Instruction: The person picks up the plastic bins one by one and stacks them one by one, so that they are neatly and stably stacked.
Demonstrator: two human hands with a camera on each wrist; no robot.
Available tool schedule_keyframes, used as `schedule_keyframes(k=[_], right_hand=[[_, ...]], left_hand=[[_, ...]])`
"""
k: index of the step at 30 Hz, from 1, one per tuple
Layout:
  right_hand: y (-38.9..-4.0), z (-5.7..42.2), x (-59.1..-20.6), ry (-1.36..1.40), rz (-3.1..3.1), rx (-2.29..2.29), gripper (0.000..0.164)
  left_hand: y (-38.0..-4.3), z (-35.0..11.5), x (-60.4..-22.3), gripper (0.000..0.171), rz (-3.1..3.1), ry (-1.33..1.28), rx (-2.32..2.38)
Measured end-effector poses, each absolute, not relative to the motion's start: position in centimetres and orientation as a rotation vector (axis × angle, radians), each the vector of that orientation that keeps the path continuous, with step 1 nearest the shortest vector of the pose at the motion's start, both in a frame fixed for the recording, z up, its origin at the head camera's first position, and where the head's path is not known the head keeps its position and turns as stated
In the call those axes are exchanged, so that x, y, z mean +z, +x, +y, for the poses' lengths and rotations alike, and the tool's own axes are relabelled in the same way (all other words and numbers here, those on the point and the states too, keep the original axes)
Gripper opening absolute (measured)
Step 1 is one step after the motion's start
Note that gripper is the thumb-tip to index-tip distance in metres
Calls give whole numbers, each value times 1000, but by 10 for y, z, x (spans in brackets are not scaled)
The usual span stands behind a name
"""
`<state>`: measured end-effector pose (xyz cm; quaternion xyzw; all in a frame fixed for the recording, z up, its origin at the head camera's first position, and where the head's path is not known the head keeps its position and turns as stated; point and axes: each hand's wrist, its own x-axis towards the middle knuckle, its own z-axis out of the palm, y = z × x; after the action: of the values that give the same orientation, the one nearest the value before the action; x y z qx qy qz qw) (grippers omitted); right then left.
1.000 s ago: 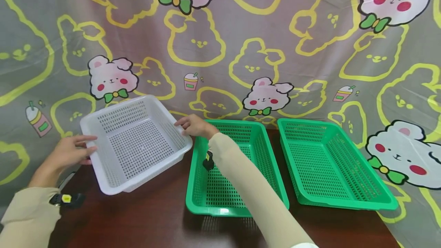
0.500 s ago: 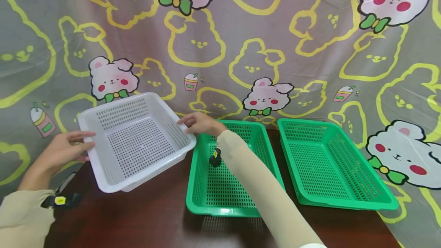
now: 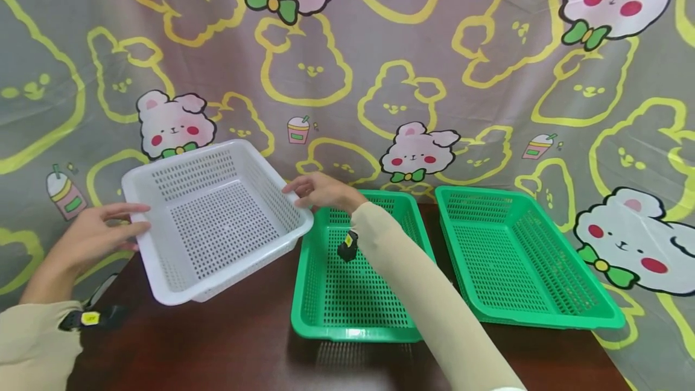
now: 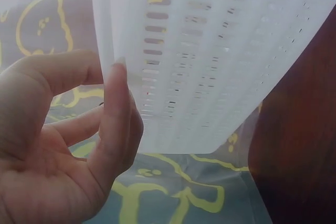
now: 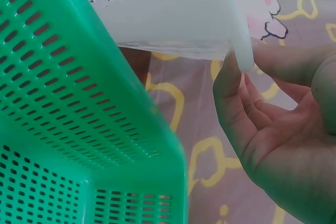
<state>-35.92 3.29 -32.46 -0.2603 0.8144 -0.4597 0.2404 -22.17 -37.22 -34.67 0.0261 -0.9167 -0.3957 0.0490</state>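
A white perforated plastic basket (image 3: 222, 222) is held tilted above the left part of the table, with nothing inside it. My left hand (image 3: 89, 237) pinches its left rim; in the left wrist view the thumb and fingers (image 4: 118, 114) close round the edge from both sides. At the basket's right rim my right hand (image 3: 326, 192) grips with fingers and thumb, as the right wrist view also shows around the white rim (image 5: 242, 51). The right forearm crosses over a green perforated basket (image 3: 320, 330), hiding part of it.
Another green basket (image 3: 548, 320) stands on the right of the dark wooden table (image 3: 217, 349). Behind the table hangs a grey curtain (image 3: 217, 65) printed with rabbits and yellow outlines. The white basket's right corner is close to the middle green basket.
Both hands have raised the white basket slightly, and its right side has shifted a little to the right. The green baskets have stayed in place.
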Motion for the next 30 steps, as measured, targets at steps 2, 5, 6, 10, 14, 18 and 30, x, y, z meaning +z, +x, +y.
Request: schedule_keyframes(k=[2,5,6,10,14,18,30], right_hand=[[-357,33,-322,-727,2219,-1268,40],[-355,32,-318,-749,2211,-1275,39],[-354,32,-317,-755,2212,-1274,39],[-349,34,-312,-763,2204,-1291,39],[-342,40,-305,-764,2200,-1352,37],[-337,47,-300,-773,2198,-1395,35],[-328,71,-293,-814,2200,-1457,37]], left_hand=[[-221,-373,-344,63,-2778,88,-1193],[-220,-375,-341,62,-2758,93,-1175],[-220,-375,-340,62,-2752,95,-1162],[-220,-376,-337,63,-2742,91,-1150],[-218,-374,-334,62,-2711,66,-1166],[-217,-371,-330,61,-2679,34,-1173],[-216,-352,-312,59,-2683,-15,-1158]])
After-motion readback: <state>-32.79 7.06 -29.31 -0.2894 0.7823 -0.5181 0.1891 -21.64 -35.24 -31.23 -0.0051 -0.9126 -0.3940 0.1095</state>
